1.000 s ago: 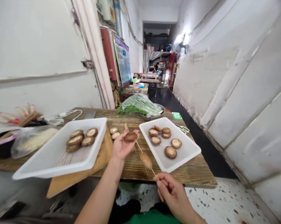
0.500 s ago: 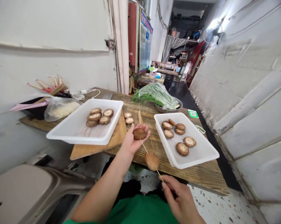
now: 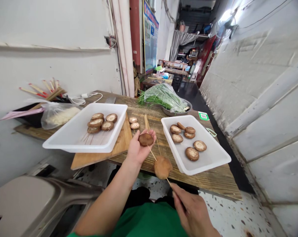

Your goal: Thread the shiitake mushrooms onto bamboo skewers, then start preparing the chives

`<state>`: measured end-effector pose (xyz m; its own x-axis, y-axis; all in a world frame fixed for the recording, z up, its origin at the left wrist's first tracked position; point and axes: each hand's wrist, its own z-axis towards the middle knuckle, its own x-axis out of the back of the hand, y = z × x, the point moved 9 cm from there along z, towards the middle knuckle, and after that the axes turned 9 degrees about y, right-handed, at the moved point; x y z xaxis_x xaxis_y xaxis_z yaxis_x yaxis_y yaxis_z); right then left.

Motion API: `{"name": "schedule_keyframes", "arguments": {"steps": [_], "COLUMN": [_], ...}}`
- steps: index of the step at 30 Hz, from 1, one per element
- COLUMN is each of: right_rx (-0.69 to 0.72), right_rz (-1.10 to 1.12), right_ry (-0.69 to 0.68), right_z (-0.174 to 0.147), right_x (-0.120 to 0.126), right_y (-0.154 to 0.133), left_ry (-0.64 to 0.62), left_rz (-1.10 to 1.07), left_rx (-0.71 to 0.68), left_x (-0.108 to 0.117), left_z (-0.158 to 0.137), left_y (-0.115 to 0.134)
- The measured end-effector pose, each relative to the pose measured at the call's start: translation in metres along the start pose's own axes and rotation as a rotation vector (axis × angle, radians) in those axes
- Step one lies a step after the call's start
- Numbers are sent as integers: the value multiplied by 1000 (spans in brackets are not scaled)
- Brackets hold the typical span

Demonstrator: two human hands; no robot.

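My left hand (image 3: pixel 137 146) is palm up, with its fingers curled around a brown mushroom cap (image 3: pixel 146 140). A thin wooden skewer (image 3: pixel 152 152) runs from the edge of that cap down to a second, lighter brown mushroom (image 3: pixel 163 167) threaded on it. Below the second mushroom, my right hand (image 3: pixel 192 205) pinches the skewer's lower end between thumb and fingers. How deep the skewer goes into the upper cap is hidden. Beyond my left hand, loose skewers (image 3: pixel 146 121) and two skewered mushrooms (image 3: pixel 134 123) lie on the wooden table (image 3: pixel 203 184).
A white tray (image 3: pixel 114 140) with skewered mushrooms stands at left, partly on a wooden board (image 3: pixel 99 158). Another white tray (image 3: pixel 213 161) holds several loose mushrooms at right. Bagged green stalks (image 3: pixel 163 97) lie in a metal bowl behind. A stool (image 3: pixel 22 204) stands at lower left.
My right fingers have come slightly closer to the lower mushroom along the skewer. My left hand keeps its hold on the upper cap. The whole view has shifted a little.
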<state>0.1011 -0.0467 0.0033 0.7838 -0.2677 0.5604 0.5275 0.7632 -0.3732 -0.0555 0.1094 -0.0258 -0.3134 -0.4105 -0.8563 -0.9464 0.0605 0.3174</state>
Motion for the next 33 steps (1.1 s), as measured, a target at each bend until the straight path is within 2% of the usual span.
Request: {"name": "schedule_keyframes", "arguments": {"steps": [10, 20, 33], "right_rx": [-5, -21, -26], "right_rz": [-47, 2, -43], "right_ry": [-11, 20, 0], "right_z": [-1, -6, -5], "right_x": [3, 3, 2], "right_y": [-3, 0, -1], "left_ry": [25, -48, -52], "left_rz": [-25, -13, -64], "left_rx": [-43, -137, -212], "left_x": [-3, -8, -4], "left_z": [-5, -8, -9], "left_y": [0, 1, 1]}}
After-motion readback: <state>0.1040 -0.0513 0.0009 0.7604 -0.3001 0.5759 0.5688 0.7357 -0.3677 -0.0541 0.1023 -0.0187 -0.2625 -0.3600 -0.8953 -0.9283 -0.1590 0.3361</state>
